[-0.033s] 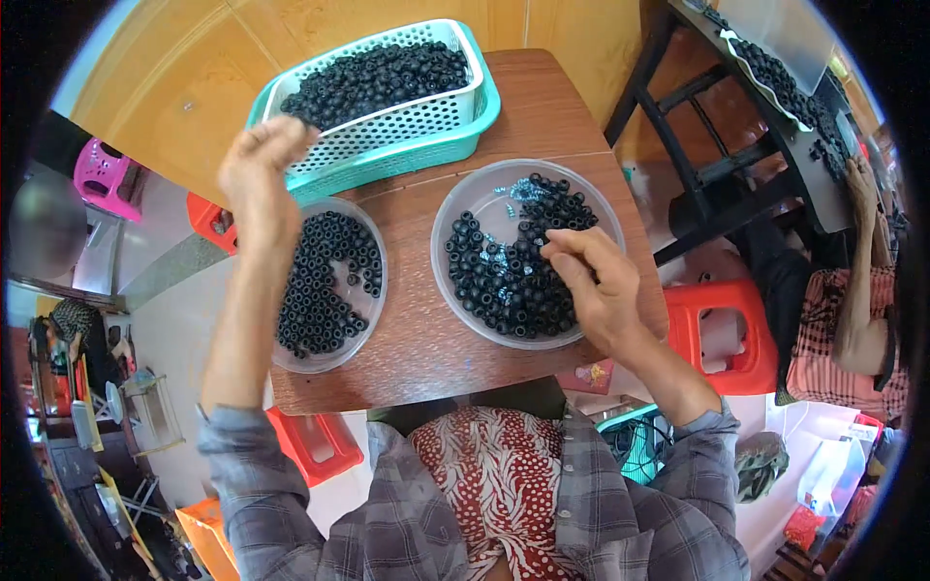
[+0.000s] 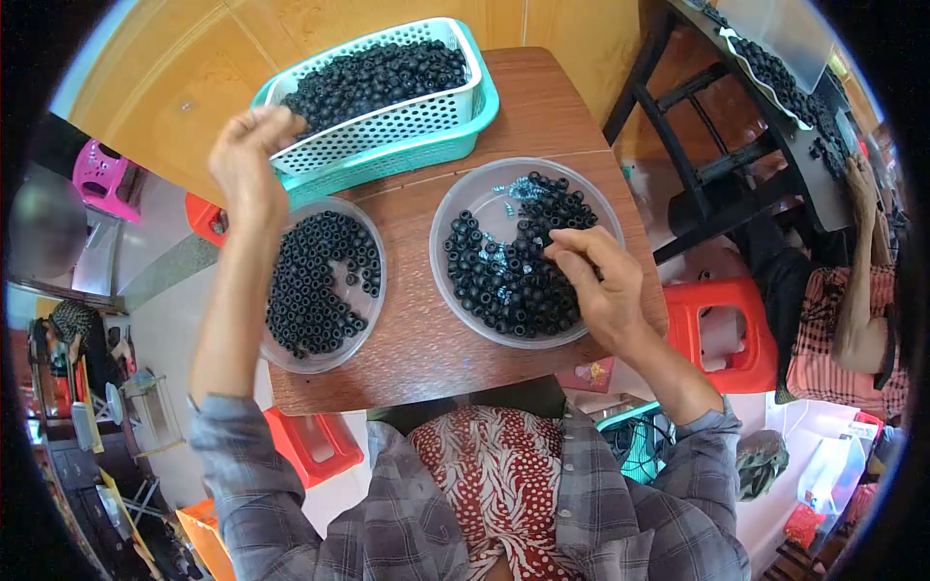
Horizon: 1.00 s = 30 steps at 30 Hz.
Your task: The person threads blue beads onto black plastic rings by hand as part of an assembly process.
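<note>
My left hand point(image 2: 250, 145) is closed in a pinch at the left end of a white perforated basket point(image 2: 407, 118); what its fingertips hold, if anything, I cannot make out. Small black ring-like parts point(image 2: 378, 85) fill the basket, which sits in a teal basket point(image 2: 387, 167). Over the right-hand clear round tub point(image 2: 441, 281), my right hand point(image 2: 603, 286) has thumb and forefinger pressed together, their contents too small to name. That tub holds black parts point(image 2: 504, 300) and shiny bluish coiled pieces point(image 2: 523, 189). Black rings point(image 2: 315, 281) lie in the left tub point(image 2: 334, 364), below my left forearm.
Everything stands on a brown wooden table point(image 2: 426, 373). Red plastic stools point(image 2: 722, 334) are at the right and below the left edge. At right, a co-worker's hand point(image 2: 860, 184) is by a dark table point(image 2: 814, 179) with more black parts.
My left hand has shifted slightly left at the end of the white basket. My right hand stays almost in place over the right tub.
</note>
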### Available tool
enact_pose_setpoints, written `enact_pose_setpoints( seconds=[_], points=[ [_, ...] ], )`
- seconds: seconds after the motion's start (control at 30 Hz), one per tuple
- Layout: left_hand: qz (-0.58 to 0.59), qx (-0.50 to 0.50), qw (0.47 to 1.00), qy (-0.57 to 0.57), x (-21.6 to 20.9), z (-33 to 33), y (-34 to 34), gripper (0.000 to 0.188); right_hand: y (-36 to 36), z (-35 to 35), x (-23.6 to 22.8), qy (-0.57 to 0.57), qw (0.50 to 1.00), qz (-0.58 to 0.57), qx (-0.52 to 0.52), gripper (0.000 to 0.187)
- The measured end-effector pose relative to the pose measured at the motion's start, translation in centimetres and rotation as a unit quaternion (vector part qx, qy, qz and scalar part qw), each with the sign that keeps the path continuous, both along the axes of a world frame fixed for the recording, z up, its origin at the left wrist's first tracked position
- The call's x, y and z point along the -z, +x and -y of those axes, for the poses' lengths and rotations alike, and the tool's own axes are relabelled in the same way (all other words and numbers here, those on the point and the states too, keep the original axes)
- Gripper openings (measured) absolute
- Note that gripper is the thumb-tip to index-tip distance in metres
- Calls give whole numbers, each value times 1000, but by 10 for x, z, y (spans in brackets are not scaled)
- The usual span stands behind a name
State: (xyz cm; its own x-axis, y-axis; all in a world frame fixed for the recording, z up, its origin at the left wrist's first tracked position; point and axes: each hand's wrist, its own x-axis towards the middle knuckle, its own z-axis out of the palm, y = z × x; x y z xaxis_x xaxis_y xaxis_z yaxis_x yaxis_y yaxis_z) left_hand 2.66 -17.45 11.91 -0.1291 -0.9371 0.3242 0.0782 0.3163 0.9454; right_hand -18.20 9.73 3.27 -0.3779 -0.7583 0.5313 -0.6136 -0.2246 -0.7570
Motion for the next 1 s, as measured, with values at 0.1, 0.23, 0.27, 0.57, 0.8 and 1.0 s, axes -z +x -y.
enact_pose_setpoints(
  seconds=[0.1,0.23,0.27,0.57,0.8,1.0],
  points=[
    [95,-84,988,-90,10,79,14,19,-4,-3,4,46,999,15,-8,15],
    [370,-213,897,-117,14,103,11,29,-6,1,8,40,999,-20,-16,14],
    [371,-225,885,-167,19,100,11,31,-8,4,9,51,997,-49,-21,14],
    [170,119,978,32,30,-88,-15,16,-25,50,31,79,987,-137,-9,11],
    [-19,170,976,136,75,-156,-8,13,-26,88,49,100,964,-245,-27,8],
    [-66,164,965,193,94,-173,-9,11,-31,90,46,140,933,-332,10,11]
  ],
)
